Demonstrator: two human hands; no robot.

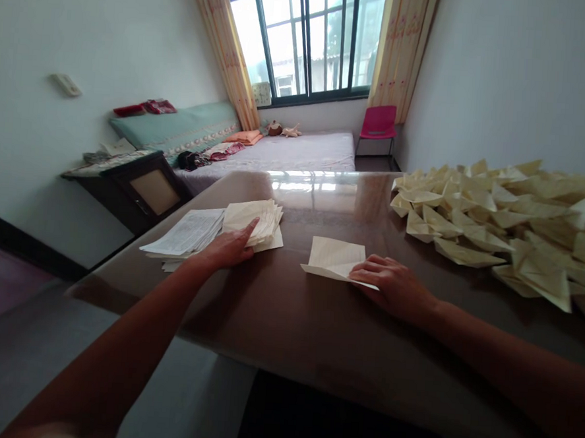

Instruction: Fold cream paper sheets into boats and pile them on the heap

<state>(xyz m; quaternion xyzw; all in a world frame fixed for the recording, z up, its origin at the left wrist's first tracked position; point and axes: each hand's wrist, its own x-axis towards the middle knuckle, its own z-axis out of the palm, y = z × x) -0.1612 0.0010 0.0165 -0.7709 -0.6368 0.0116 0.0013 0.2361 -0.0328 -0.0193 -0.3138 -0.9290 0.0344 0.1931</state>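
My left hand (231,245) lies on a stack of cream paper sheets (253,216), index finger stretched across the top, the other fingers partly hidden. Left of it, partly behind my wrist, is a pile of white printed papers (185,231). In front of me a single cream sheet of paper (337,251) rests on the table with its near edge folded up. The fingers of my right hand (385,281) are bent over the sheet's right end and hold it; the thumb is hidden.
A big heap of folded paper shapes (491,218) covers the right side of the glossy brown table (287,304). Beyond the table are a bed (321,148), a pink chair (379,123) and a window. A dark cabinet (148,190) stands at the left.
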